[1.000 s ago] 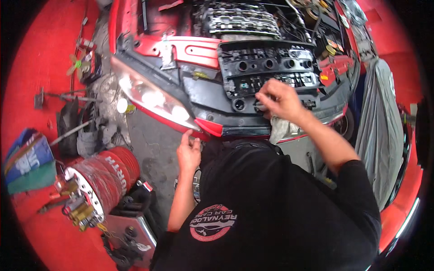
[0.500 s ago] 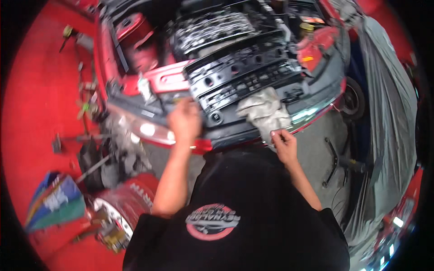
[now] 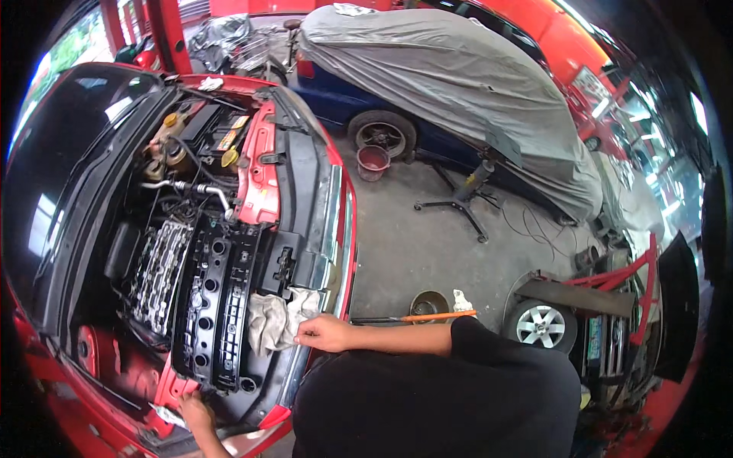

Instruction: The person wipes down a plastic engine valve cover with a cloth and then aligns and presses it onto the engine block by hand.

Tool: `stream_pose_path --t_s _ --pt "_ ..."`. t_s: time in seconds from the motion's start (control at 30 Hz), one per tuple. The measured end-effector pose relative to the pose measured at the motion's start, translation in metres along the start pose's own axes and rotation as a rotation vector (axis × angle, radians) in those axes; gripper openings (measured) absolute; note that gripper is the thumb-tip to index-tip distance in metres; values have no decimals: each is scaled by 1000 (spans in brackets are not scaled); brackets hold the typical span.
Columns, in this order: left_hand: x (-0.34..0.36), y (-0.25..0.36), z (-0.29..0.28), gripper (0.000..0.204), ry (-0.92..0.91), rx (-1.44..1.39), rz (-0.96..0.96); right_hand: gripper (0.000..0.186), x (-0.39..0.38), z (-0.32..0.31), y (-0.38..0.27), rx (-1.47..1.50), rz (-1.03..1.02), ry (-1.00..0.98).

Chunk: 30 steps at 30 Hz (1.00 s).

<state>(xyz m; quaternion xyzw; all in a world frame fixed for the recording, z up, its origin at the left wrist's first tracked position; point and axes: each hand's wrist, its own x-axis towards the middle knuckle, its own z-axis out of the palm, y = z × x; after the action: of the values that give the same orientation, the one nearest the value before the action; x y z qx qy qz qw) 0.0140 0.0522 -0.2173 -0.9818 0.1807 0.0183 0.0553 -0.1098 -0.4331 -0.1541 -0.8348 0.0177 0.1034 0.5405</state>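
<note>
My right hand (image 3: 322, 333) pinches the edge of a crumpled light-grey rag (image 3: 273, 322), which lies over the car's front panel beside a black valve cover (image 3: 205, 305). The valve cover, with a row of round holes, rests tilted at the front of the engine bay. Behind it the bare cylinder head (image 3: 159, 267) shows its metal parts. My left hand (image 3: 197, 412) is low over the red front crossmember (image 3: 174, 388), near the cover's end; its fingers are slightly bent and apart, with nothing visible in them. Close by lies a white tube-like item (image 3: 168, 416).
Right of the red car, a wheeled stand (image 3: 467, 195) and a reddish bucket (image 3: 373, 162) stand on the concrete floor. A blue car under a grey cover (image 3: 458, 84) is beyond. An orange-handled bar (image 3: 435, 316) lies near a round pan (image 3: 429, 304).
My view has swung to the right, so the car now appears on the left. My right hand still holds the rag; my left hand stays near the valve cover's end.
</note>
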Motion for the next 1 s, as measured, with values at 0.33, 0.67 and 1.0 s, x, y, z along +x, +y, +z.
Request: stream_pose_path --t_s 0.33,0.67,1.0 --pt "-47 46 -196 34 147 -40 -223 27 -3 15 17 -54 137 -10" --pt "-54 112 -198 38 300 -60 21 23 8 51 22 222 117 -97" --pt "-15 112 -175 16 196 -99 112 24 -9 34 36 264 172 -13"
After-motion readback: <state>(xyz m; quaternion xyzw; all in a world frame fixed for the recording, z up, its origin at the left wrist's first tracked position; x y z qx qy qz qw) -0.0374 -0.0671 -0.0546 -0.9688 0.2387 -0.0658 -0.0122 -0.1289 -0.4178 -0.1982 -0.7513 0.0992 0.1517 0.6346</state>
